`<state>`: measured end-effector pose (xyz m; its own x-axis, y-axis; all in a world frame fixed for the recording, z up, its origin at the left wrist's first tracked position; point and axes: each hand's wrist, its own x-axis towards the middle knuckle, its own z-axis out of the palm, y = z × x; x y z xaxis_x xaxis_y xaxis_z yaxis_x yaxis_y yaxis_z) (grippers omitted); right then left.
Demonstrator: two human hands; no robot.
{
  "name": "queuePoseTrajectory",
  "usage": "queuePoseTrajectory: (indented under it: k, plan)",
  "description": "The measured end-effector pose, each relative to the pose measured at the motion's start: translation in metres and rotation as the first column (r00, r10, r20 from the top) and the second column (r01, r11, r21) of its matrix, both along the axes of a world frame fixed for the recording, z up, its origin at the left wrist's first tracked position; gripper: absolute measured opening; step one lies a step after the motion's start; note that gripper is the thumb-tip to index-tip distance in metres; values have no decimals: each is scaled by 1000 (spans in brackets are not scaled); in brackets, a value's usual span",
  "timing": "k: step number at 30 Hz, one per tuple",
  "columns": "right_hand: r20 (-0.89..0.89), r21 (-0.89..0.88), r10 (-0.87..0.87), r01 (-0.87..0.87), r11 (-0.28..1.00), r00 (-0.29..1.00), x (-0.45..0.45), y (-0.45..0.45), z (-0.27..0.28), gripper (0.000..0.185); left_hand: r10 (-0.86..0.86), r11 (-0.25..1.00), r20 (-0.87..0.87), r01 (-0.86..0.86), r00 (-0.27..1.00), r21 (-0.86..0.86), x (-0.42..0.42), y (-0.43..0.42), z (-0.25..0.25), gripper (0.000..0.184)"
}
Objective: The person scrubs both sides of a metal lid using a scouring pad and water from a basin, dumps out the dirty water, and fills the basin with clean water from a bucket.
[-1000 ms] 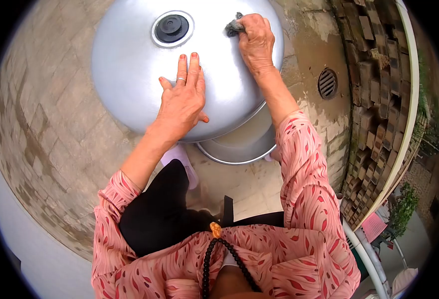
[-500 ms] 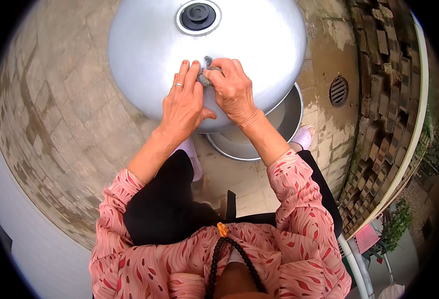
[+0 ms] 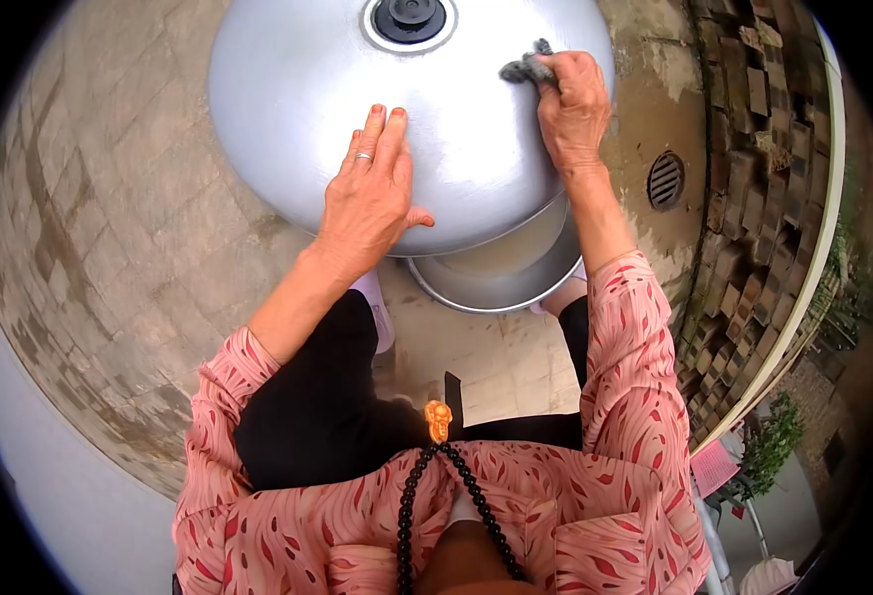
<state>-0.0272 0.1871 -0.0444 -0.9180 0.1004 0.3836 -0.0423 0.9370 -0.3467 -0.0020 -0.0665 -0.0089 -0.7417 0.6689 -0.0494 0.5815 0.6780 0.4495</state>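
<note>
In front of me is a large domed silver lid [image 3: 288, 109] with a round black knob [image 3: 411, 14] at its top. My left hand [image 3: 369, 193] lies flat on the near left part of the lid, fingers stretched out, holding nothing. Toward the lid's right edge, my right hand [image 3: 574, 109] pinches a crumpled grey scrubbing cloth [image 3: 528, 68] against the metal. Under the lid's near edge a metal basin [image 3: 501, 293] shows in part, with cloudy liquid in it; the rest is hidden by the lid.
Paving stones [image 3: 119, 198] surround the lid, wet in places. A round floor drain [image 3: 666, 180] lies to the right, beside a stacked brick border [image 3: 754, 218]. My slippered feet stand close to the basin. A leafy plant [image 3: 775, 444] grows at the lower right.
My right hand has moved right and away from me across the lid with the grey cloth, leaving my left hand's side. The left hand stays in nearly the same place.
</note>
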Motion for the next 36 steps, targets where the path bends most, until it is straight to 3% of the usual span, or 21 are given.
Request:
queuePoseTrajectory:
  k: [1,2,5,8,10,11,13,16,19,21,23,25,27,29,31,32,35,36]
  plan:
    - [-20,-35,-148,147,989,989,-15,10,0,13,8,1000,7,-8,1000,-14,0,2,1,92]
    - [-40,71,-187,189,979,982,-18,5,-4,12,13,1000,16,-13,1000,-29,1,3,3,91]
    - [-19,-27,82,-82,996,996,11,-63,7,8,17,999,26,-16,1000,-47,1,3,3,90]
    - [-34,4,272,-272,962,962,21,-63,9,12,-1,1000,13,1,1000,-26,-1,4,1,91]
    - [-12,91,103,-101,991,995,-10,-21,4,10,-15,1000,16,15,1000,-24,1,1,1,92]
    - [-40,20,-54,55,998,998,-29,5,-1,12,-17,1000,19,18,1000,-25,1,2,1,92]
    - [52,196,-243,228,954,969,-42,5,3,21,-23,999,9,24,1000,-25,-1,2,2,93]
    - [-56,-28,108,-109,994,993,-7,-63,5,10,-17,999,4,17,1000,-36,2,3,1,93]
    - [-22,-12,315,-315,949,949,10,-76,9,13,-26,999,-3,25,1000,-47,-1,0,-1,93]
    - [-14,41,207,-207,978,978,-16,-45,10,15,-38,999,-5,38,999,-39,-2,1,2,92]
    - [42,-64,-104,106,992,994,-48,-6,4,20,-24,999,-3,24,1000,-26,-1,0,-2,93]
    - [20,72,-152,150,986,988,-58,-20,3,15,-23,999,-9,22,1000,-45,-3,3,1,94]
    - [22,-56,144,-142,988,989,-40,-59,11,15,-25,999,-26,24,999,-23,-3,3,-2,94]
    - [34,-52,223,-221,974,974,-40,-53,11,16,-26,1000,-27,26,999,-8,-2,0,-4,94]
    - [2,25,50,-50,998,999,-64,-14,0,16,-29,999,-19,29,999,21,-3,0,-2,93]
    - [91,65,-155,149,987,984,-71,2,-4,17,-29,1000,-11,30,1000,11,0,1,-1,93]
    - [48,47,-16,14,999,999,-49,-36,5,16,-13,1000,-24,13,1000,-1,-5,3,1,91]
    - [46,-3,110,-110,994,993,-34,-59,8,13,-10,1000,-20,10,1000,1,-3,2,1,91]
